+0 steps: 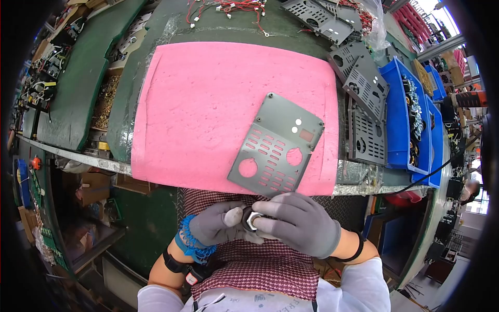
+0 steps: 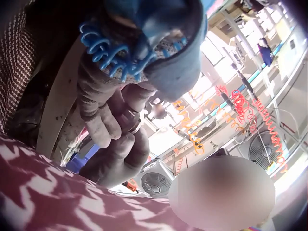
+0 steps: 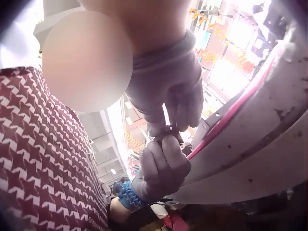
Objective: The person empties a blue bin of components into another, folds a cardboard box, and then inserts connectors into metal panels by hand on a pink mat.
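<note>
In the head view a small round black part with a silver metal ring (image 1: 251,221) is held between both gloved hands, just off the table's front edge. The left hand (image 1: 218,223) curls its thumb and fingers round the part from the left. From the other side the right hand (image 1: 296,221) pinches the metal ring with thumb and fingers. Both wrist views show the fingertips meeting at the dark part (image 3: 172,132), mostly hidden by the gloves. Beyond the hands, a grey slotted metal plate (image 1: 278,143) with two large round holes lies tilted on the pink mat (image 1: 197,104).
Several similar grey plates (image 1: 366,88) are piled right of the mat. Blue bins (image 1: 397,119) of small hardware stand farther right. Red wires (image 1: 228,8) lie at the back. On the left, a compartment (image 1: 106,101) holds small brass-coloured parts.
</note>
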`<move>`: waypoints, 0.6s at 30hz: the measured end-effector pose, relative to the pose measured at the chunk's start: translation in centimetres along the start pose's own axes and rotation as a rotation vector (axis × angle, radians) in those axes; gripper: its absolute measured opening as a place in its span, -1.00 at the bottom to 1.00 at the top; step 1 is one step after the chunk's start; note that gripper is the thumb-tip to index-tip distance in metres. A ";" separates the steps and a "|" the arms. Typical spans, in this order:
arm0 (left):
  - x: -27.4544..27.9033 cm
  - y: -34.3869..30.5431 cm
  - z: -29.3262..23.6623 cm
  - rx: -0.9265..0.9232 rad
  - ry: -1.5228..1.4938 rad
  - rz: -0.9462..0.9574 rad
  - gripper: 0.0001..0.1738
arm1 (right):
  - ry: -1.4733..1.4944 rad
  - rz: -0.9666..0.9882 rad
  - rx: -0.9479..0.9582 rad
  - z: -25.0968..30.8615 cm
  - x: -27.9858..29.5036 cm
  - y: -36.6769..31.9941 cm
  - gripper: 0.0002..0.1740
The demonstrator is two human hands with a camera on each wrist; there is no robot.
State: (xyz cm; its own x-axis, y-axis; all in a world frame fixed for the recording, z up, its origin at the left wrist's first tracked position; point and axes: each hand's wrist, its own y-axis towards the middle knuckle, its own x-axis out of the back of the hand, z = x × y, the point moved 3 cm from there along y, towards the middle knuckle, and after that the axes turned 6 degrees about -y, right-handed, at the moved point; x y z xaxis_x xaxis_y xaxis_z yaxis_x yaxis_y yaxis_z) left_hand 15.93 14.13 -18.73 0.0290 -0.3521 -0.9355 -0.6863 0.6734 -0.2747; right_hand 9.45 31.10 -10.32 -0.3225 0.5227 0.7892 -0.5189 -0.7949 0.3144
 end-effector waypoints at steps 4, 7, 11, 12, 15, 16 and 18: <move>-0.2 -0.1 -0.1 0.038 -0.091 0.095 -0.33 | 0.006 -0.041 0.101 -0.4 -0.6 0.0 -0.71; 0.4 -0.1 0.2 0.044 -0.113 0.152 -0.33 | 0.156 -0.036 0.095 -1.0 -1.1 -0.1 -0.72; 1.2 -0.6 0.6 0.114 -0.155 0.161 -0.29 | 0.338 0.013 0.121 -1.6 -1.7 -0.5 -0.74; 1.0 -0.5 0.6 0.121 -0.159 0.161 -0.29 | 0.268 -0.001 0.127 -1.6 -1.7 -0.4 -0.73; 0.6 -0.3 0.6 0.019 -0.099 0.049 -0.14 | 0.165 -0.032 0.062 -0.8 -1.6 0.1 -0.70; 0.4 -0.1 0.6 0.022 -0.098 0.049 -0.14 | 0.135 -0.046 -0.004 -0.6 -1.6 0.4 -0.69; -0.6 0.1 0.1 -0.046 -0.076 0.058 -0.10 | 0.090 -0.065 0.075 -0.6 -2.0 0.2 -0.50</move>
State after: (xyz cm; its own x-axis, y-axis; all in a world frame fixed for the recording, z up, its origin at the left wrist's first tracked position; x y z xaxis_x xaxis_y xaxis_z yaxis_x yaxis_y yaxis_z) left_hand 15.93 14.46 -18.25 0.0420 -0.2621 -0.9641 -0.7212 0.6599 -0.2108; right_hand 9.55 30.03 -12.16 -0.3614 0.5969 0.7163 -0.4812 -0.7774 0.4050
